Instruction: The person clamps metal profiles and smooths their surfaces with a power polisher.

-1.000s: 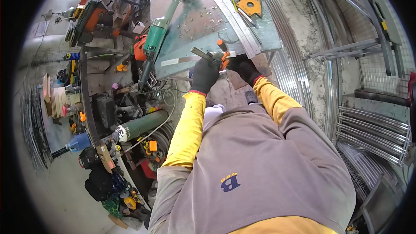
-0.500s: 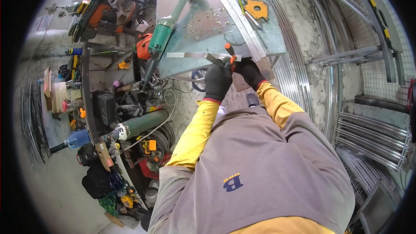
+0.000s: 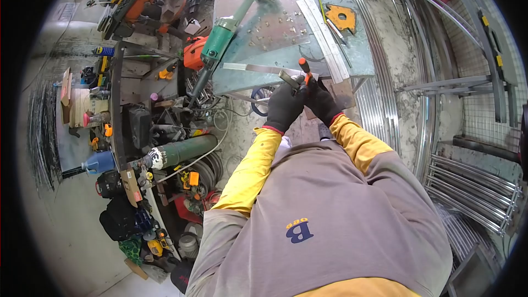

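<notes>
Both hands wear black gloves and meet at the near edge of the metal table (image 3: 242, 80). My left hand (image 3: 285, 104) is closed around a clamp (image 3: 289, 80), a metal tool with an orange-tipped handle (image 3: 304, 66). Right beside it, my right hand (image 3: 321, 100) is closed by the clamp's orange part; the glove hides just what its fingers grip. A flat metal strip (image 3: 258, 69) runs left from the clamp over the table edge. Beyond the strip lie a green angle grinder (image 3: 218, 41), pale metal bars (image 3: 324, 41) and an orange magnetic square (image 3: 341, 18).
Small metal bits are scattered on the tabletop. To the left stand a cluttered tool shelf (image 3: 116, 99) and a green gas cylinder (image 3: 190, 150) with hoses. Long steel tubes (image 3: 379, 99) lie on the floor at the right, near a metal rack (image 3: 473, 192).
The view has shifted, so the table appears further right and lower. My hands have come closer together, and the clamp has turned slightly in them.
</notes>
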Available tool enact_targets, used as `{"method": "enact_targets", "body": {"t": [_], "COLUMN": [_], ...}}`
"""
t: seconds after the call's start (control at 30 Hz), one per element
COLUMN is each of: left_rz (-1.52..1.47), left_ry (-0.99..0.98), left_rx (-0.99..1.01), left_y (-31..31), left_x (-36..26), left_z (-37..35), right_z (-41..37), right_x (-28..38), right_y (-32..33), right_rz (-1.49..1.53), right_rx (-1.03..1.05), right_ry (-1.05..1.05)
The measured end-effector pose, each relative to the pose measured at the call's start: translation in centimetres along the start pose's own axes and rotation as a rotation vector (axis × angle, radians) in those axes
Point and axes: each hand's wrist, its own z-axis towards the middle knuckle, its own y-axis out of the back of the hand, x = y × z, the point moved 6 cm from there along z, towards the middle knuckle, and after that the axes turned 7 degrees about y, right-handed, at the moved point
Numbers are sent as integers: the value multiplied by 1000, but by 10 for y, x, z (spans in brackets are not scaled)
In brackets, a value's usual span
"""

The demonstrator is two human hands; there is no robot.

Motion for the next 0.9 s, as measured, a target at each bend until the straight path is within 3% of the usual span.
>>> {"method": "enact_targets", "body": {"t": [0.07,0.1,0.17,0.3,0.37,0.4,0.47,0.6,0.7,0.77,0.9], "left_rz": [-15,-10,-20,184,487,475,462,415,454,491,528], "left_ry": [22,22,-216,-360,-352,-317,-299,-261,-209,-179,-117], "left_rx": [103,108,223,111,-118,-109,-118,-236,-290,-307,-363], "left_y": [3,9,22,44,59,60,54,44,42,44,45], "left_x": [-2,-1,-7,31,37,47,68,80,79,71,66], "left_z": [-2,-3,-7,14,29,37,43,34,28,25,22], "right_z": [1,-1,-1,6,6,6,2,2,4,9,10], "right_x": [1,0,9,-17,-14,-13,8,9,-3,-18,-18], "right_y": [-13,-15,-12,-3,0,5,2,2,4,9,7], "right_rz": [528,534,242,340,113,114,-613,-626,-558,-66,28], "right_rx": [40,36,5,4,64,71,182,182,177,101,65], "right_ry": [-179,-179,28,46,139,137,475,416,384,205,212]}}
